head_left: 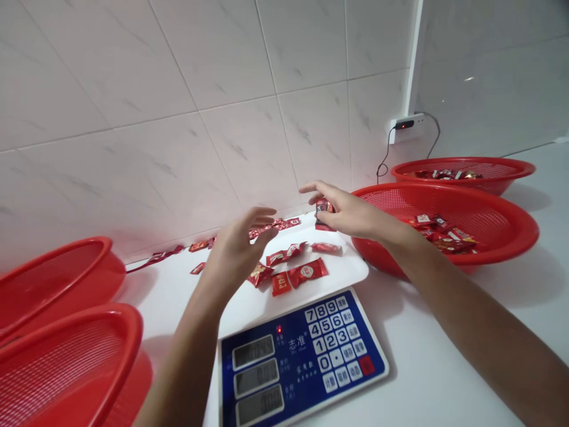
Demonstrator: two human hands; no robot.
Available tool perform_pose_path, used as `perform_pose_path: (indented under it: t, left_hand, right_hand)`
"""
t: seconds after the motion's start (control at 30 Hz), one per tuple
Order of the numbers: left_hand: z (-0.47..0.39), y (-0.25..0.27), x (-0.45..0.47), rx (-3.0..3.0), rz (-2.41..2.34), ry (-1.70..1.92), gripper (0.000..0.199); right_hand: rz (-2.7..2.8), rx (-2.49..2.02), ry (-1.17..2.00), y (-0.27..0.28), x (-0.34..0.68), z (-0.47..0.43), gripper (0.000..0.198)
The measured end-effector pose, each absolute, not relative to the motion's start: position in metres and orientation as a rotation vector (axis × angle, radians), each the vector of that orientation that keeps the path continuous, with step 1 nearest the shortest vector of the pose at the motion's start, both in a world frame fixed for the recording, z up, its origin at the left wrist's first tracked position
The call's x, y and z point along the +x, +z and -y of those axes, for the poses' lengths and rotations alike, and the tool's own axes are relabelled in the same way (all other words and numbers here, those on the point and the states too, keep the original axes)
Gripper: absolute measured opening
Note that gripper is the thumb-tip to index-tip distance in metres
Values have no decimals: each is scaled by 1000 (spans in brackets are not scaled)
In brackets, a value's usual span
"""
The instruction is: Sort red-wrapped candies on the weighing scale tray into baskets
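My left hand [235, 252] hovers over the left side of the white scale tray [342, 276], thumb and fingers apart, with nothing seen in it. My right hand [340, 207] is above the tray's far right corner, its fingers stretched out and apart. Small red wrapped candies [323, 206] show between its thumb and fingers; I cannot tell whether it touches them. On the tray lie several red-wrapped candies, among them a flat candy packet [307, 271] and a twisted one [285, 254]. The blue keypad panel [302, 356] of the scale faces me.
Red mesh baskets stand on both sides: a near left one [128, 332], a far left one [106, 261], a large right one [511, 228] holding candies, and another behind it [511, 169]. More candies [171, 253] lie along the tiled wall. A power strip [406, 127] hangs there.
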State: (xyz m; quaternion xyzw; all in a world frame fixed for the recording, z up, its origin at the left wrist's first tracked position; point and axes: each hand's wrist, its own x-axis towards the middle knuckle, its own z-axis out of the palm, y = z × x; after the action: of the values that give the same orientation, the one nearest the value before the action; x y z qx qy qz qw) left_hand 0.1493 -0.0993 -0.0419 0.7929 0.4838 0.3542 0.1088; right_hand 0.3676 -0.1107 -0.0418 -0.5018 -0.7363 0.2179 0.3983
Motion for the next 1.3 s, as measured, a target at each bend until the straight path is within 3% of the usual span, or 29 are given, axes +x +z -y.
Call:
perform_pose_path:
  t: [0.17,0.4,0.6,0.8,0.97,1.1,1.3]
  left_hand:
    - [119,-25,144,2358,-1390,1209,23]
    - [130,-19,143,2392,-1410,1243,21]
    - [130,-19,142,2403,-1423,1198,20]
    - [132,-16,142,2399,-1423,1243,16]
    - [132,-15,138,2405,-1437,1255,16]
    - [135,-15,137,2399,-1402,1360,15]
    - [138,-14,140,2403,-1370,1324,14]
  right_hand:
    - [2108,-1527,420,-36,376,116,30]
    - [2376,-1830,136,-43,369,114,31]
    - [2419,-1939,24,-48,356,113,16]
    - [2320,-1787,-119,-51,360,109,23]
    - [2282,-1680,24,-53,366,109,41]
    - [2017,-1417,-66,-46,367,112,29]
    - [1891,-1277,-46,-37,363,123,29]
